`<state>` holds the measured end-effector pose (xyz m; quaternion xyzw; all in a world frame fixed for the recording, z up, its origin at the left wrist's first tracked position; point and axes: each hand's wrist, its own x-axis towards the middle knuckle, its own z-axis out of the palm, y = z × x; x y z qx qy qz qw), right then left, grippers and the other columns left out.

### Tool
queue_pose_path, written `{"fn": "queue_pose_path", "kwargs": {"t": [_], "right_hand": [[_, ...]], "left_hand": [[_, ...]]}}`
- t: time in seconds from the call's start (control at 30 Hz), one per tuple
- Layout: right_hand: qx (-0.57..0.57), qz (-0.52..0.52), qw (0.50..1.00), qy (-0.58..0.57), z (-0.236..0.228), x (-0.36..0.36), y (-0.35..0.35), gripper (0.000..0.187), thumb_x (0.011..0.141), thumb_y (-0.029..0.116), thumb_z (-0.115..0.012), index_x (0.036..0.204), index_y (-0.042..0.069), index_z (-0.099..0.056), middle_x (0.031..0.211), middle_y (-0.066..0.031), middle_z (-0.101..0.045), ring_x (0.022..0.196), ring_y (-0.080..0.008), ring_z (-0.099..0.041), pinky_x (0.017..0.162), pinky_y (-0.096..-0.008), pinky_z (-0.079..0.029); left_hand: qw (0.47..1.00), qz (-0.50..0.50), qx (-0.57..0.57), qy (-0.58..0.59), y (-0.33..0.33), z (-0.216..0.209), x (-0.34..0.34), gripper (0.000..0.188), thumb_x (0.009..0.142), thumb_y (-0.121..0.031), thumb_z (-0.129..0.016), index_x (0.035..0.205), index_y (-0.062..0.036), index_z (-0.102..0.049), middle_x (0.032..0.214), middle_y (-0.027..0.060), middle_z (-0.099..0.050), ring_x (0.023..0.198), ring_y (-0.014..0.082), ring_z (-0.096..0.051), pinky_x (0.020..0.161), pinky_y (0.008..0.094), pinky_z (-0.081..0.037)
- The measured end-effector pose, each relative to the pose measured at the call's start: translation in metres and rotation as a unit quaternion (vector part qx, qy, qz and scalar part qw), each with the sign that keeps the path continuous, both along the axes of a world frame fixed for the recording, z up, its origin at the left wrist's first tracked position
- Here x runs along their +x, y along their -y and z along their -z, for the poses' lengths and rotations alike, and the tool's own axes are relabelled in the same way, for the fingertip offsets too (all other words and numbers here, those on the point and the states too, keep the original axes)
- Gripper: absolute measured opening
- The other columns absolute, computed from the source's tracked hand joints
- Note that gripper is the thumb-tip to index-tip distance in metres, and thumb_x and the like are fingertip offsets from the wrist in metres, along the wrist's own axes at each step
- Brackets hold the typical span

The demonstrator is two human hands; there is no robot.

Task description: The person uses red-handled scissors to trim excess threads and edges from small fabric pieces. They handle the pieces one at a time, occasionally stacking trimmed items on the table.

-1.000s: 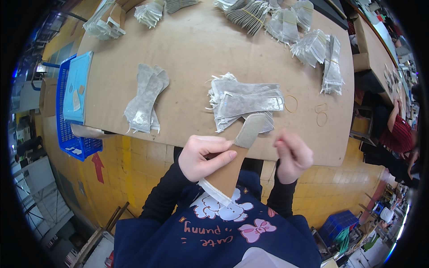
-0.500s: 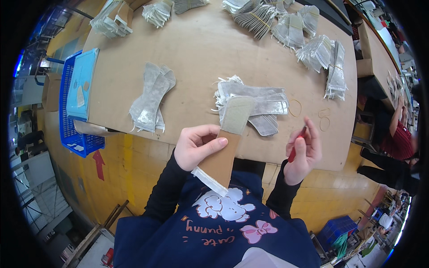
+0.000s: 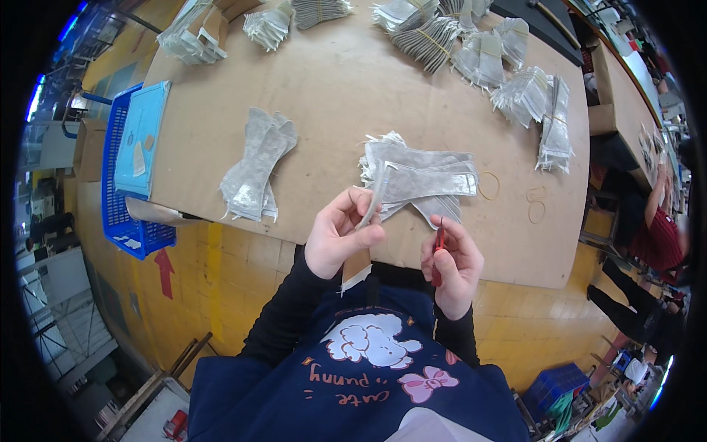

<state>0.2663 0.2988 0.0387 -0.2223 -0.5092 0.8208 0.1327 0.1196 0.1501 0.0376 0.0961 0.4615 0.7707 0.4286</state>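
Observation:
My left hand (image 3: 340, 232) pinches a flat strip with a brown face, grey upper part and white lower edge (image 3: 357, 263). That strip is turned nearly edge-on at its upper end. In my right hand (image 3: 455, 265) is a small red-handled tool (image 3: 440, 254) with a thin dark tip; its exact kind is unclear. The tool is apart from the strip. Just beyond my hands lies a crossed pile of grey fabric pieces (image 3: 431, 183) with frayed white ends. Another, smaller stack of grey pieces (image 3: 256, 169) rests on the table to the left.
Bundles of grey pieces (image 3: 423, 44) sit along the table's far side, some tied with bands. Loose rubber bands (image 3: 536, 205) lie at the right. A blue basket (image 3: 112, 166) with a light-blue folder (image 3: 140, 144) stands at the left edge. A person (image 3: 659, 236) works at the far right.
My left hand has tilted the strip from face-on to nearly edge-on and moved slightly right. My right hand has come left and closer to it, still with the red-handled tool.

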Motion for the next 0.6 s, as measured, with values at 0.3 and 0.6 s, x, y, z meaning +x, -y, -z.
{"fn": "queue_pose_path", "kwargs": {"t": [0.3, 0.6], "right_hand": [[-0.068, -0.025, 0.997, -0.031, 0.012, -0.010, 0.015, 0.039, 0.103, 0.026, -0.053, 0.135, 0.008, -0.041, 0.090, -0.0069, -0.058, 0.066, -0.0053, -0.048, 0.058, -0.0172, -0.036], [-0.178, -0.062, 0.982, 0.027, 0.008, -0.010, 0.020, 0.036, 0.100, 0.036, -0.056, 0.120, 0.007, -0.048, 0.072, 0.0044, -0.050, 0.053, 0.0003, -0.039, 0.047, -0.0166, -0.027]], "left_hand": [[0.987, -0.020, -0.033, 0.159, -0.007, -0.004, 0.013, 0.044, 0.088, 0.002, -0.069, 0.127, -0.0016, -0.050, 0.118, 0.0086, -0.058, 0.104, 0.0183, -0.064, 0.084, 0.0315, -0.056], [0.994, -0.024, -0.053, 0.091, -0.008, -0.001, 0.021, 0.039, 0.083, 0.006, -0.073, 0.117, 0.0000, -0.055, 0.113, 0.0125, -0.066, 0.093, 0.0187, -0.069, 0.076, 0.0308, -0.057]]}}
